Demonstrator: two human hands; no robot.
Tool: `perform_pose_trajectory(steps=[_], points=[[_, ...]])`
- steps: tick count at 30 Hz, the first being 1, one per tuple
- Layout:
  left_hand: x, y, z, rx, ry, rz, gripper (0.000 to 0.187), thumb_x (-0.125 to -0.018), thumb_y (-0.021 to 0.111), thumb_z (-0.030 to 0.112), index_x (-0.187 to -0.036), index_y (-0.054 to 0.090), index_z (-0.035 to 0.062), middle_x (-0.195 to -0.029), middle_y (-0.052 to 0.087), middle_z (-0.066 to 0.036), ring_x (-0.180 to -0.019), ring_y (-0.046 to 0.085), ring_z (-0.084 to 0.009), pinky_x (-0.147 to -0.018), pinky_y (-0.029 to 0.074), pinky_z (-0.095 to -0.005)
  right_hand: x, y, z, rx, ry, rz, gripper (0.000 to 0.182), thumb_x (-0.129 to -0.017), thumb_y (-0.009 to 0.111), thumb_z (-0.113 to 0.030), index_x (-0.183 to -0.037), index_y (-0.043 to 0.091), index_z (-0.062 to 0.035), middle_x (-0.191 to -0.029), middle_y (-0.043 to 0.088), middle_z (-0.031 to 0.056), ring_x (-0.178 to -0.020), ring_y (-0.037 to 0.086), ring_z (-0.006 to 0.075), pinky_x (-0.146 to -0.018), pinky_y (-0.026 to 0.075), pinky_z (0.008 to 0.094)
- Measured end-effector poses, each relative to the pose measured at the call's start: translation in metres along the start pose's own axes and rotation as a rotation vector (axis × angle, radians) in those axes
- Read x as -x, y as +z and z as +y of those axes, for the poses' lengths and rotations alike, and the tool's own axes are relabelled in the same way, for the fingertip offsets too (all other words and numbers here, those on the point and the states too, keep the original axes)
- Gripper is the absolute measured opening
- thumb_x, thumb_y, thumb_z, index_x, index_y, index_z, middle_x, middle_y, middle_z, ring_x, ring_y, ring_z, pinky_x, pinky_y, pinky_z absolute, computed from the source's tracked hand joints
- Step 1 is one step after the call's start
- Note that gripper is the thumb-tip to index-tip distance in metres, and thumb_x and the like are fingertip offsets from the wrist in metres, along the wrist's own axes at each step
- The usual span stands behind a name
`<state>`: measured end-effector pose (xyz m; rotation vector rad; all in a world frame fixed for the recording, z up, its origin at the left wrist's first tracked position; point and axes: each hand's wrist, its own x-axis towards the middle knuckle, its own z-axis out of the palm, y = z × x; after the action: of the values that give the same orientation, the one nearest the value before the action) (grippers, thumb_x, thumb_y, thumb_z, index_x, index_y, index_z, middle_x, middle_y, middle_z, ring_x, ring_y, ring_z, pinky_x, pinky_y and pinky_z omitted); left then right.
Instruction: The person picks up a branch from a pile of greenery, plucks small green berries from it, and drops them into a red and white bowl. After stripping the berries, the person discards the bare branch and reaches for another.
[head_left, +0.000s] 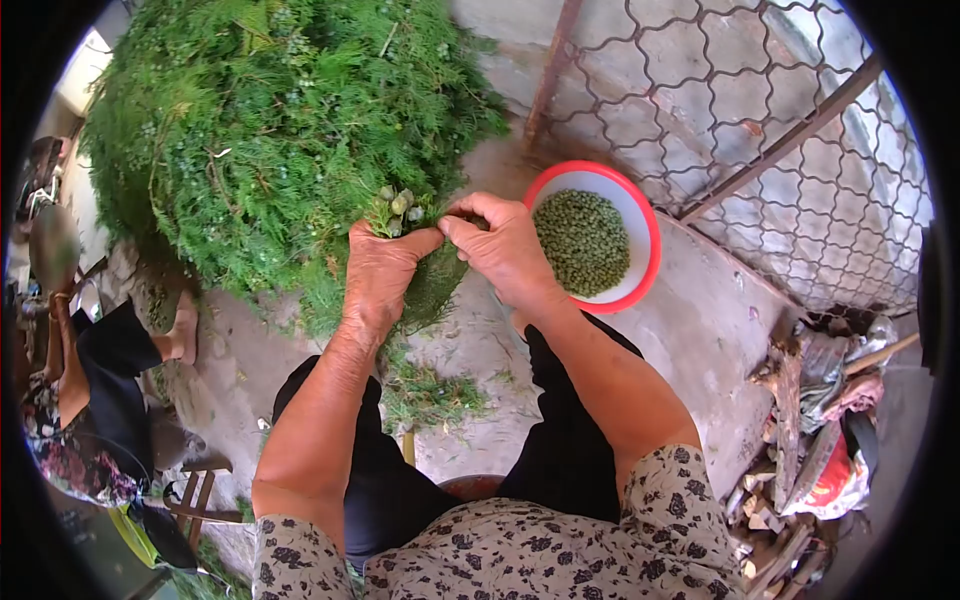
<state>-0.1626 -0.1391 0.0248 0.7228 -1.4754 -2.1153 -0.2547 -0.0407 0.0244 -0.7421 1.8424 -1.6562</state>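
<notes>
My left hand [382,268] is closed round a green conifer sprig [400,208] that carries pale green seed cones. Its leafy end hangs down between my hands. My right hand [503,248] is pinched, thumb and forefinger meeting close to the left thumb tip at the sprig. Whatever lies between those fingertips is hidden. Just beyond both hands rises a large heap of cut green branches [290,130] dotted with small cones. To the right of my right hand stands a white basin with a red rim [652,225], partly filled with picked green cones [582,243].
A wire mesh panel [740,130] with a rusty frame leans at the upper right. Firewood and bags [815,430] lie at the lower right. Another person [95,380] sits at the left beside a wooden stool [200,505]. Loose sprigs [425,395] litter the concrete between my legs.
</notes>
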Motion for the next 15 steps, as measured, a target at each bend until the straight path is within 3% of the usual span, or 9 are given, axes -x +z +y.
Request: perform_pose_trajectory(steps=[3,4,6,9,11,13,15], points=[[-0.007,0.014,-0.01,0.03,-0.035,0.042,0.018,-0.066,0.068,-0.004,-0.082,0.061,0.0018,-0.076,0.062,-0.002,-0.067,0.056,-0.0097,-0.062,0.046,-0.0254,-0.004,-0.014,0.01,0.181,-0.051,0.124,0.017,-0.076,0.064,-0.013,-0.08,0.062,0.0033,-0.069,0.06,0.0082,-0.057,0.055,0.0104,-0.052,0.044,0.024],[-0.005,0.022,-0.006,0.054,-0.098,0.127,0.018,-0.067,0.069,-0.002,-0.081,0.06,0.003,-0.075,0.061,-0.001,-0.066,0.055,-0.0099,-0.061,0.045,-0.0258,-0.008,-0.022,0.018,0.113,-0.054,0.16,0.02,-0.076,0.063,-0.014,-0.085,0.061,0.0033,-0.069,0.059,0.0078,-0.057,0.054,0.0109,-0.052,0.043,0.023],[-0.014,0.015,-0.014,0.027,-0.127,0.101,0.02,-0.069,0.07,0.0,-0.086,0.061,0.0036,-0.079,0.062,-0.001,-0.069,0.056,-0.0114,-0.062,0.045,-0.0266,-0.012,-0.051,0.013,-0.246,0.193,0.298,0.02,-0.081,0.06,-0.018,-0.09,0.059,0.0005,-0.07,0.053,0.001,-0.058,0.05,0.0089,-0.047,0.039,0.0214],[-0.023,0.005,-0.021,0.04,-0.163,0.058,0.023,-0.072,0.071,0.005,-0.093,0.061,0.0058,-0.082,0.064,0.0,-0.074,0.056,-0.0128,-0.062,0.041,-0.0262,-0.021,-0.117,0.048,-0.55,0.247,0.483,0.026,-0.078,0.061,-0.016,-0.094,0.057,0.0048,-0.07,0.056,0.0061,-0.063,0.054,0.0124,-0.053,0.043,0.0244],[-0.024,0.006,-0.02,0.084,-0.228,0.019,0.026,-0.074,0.068,0.003,-0.098,0.06,0.0046,-0.085,0.064,-0.001,-0.079,0.056,-0.0134,-0.068,0.043,-0.0262,-0.015,-0.151,0.069,-0.68,0.298,0.552,0.029,-0.078,0.063,-0.015,-0.096,0.056,0.006,-0.072,0.058,0.0077,-0.065,0.055,0.0147,-0.056,0.044,0.0257],[-0.019,0.01,-0.013,0.074,-0.218,-0.047,0.028,-0.075,0.066,0.002,-0.102,0.058,0.0036,-0.089,0.064,-0.003,-0.083,0.056,-0.0143,-0.073,0.043,-0.0267,0.006,-0.168,0.071,0.547,-0.031,0.485,0.04,-0.073,0.068,-0.013,-0.105,0.054,0.0084,-0.084,0.061,0.0136,-0.074,0.06,0.0229,-0.067,0.048,0.0297],[-0.018,0.01,-0.013,0.058,-0.204,-0.113,0.03,-0.076,0.064,0.001,-0.106,0.056,0.0027,-0.092,0.064,-0.004,-0.086,0.056,-0.0152,-0.077,0.044,-0.0272,0.01,-0.182,0.083,0.571,-0.016,0.561,0.048,-0.071,0.069,-0.012,-0.11,0.051,0.0093,-0.094,0.06,0.0169,-0.082,0.059,0.0254,-0.073,0.047,0.0312]])
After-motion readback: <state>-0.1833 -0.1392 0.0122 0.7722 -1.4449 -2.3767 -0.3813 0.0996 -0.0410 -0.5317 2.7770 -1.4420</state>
